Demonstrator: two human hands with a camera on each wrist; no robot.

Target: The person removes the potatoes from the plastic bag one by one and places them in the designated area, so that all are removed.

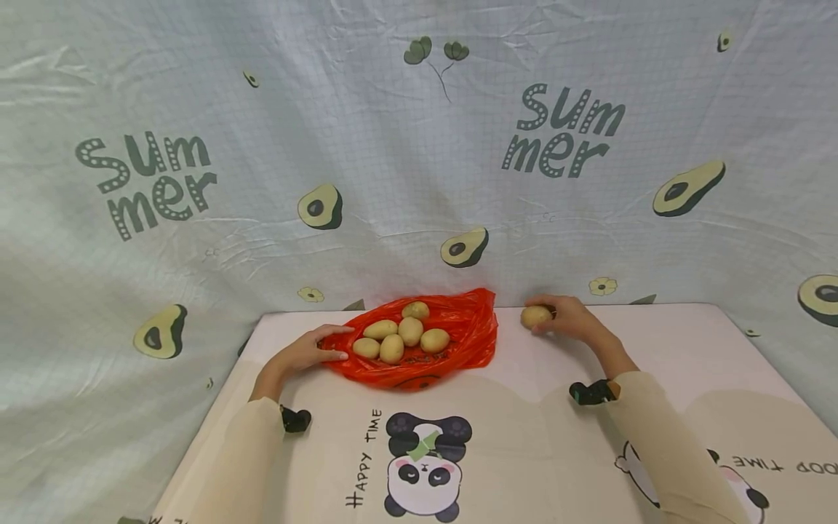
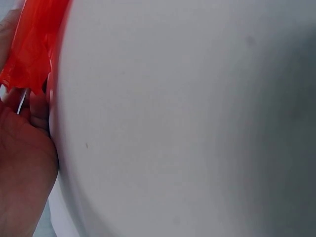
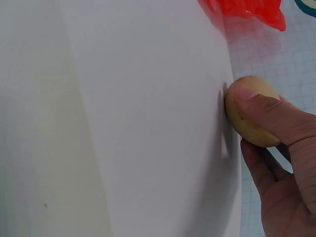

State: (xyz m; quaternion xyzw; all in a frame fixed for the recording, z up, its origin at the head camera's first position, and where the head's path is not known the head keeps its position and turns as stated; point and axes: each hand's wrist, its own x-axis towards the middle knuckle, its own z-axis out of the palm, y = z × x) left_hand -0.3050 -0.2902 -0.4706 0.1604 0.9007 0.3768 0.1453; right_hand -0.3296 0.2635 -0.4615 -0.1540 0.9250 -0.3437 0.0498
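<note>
A red plastic bag [image 1: 471,338] lies spread open on the table with several potatoes [image 1: 410,331] inside. At the bag's left end is my left hand [image 1: 313,349], its thumb and fingers about the edge. The left wrist view shows red plastic [image 2: 32,54] between the thumb and the fingers of that hand, which is partly cut off by the frame. To the right of the bag, my right hand [image 1: 568,317] holds a single potato [image 1: 535,316] near the table's back edge. In the right wrist view the thumb presses on this potato [image 3: 254,121], with fingers under it.
The table [image 1: 524,437] has a pale cover printed with pandas and lettering. Right behind it hangs a light curtain [image 1: 393,145] with avocado prints. Dark wrist devices [image 1: 592,393] sit on both forearms.
</note>
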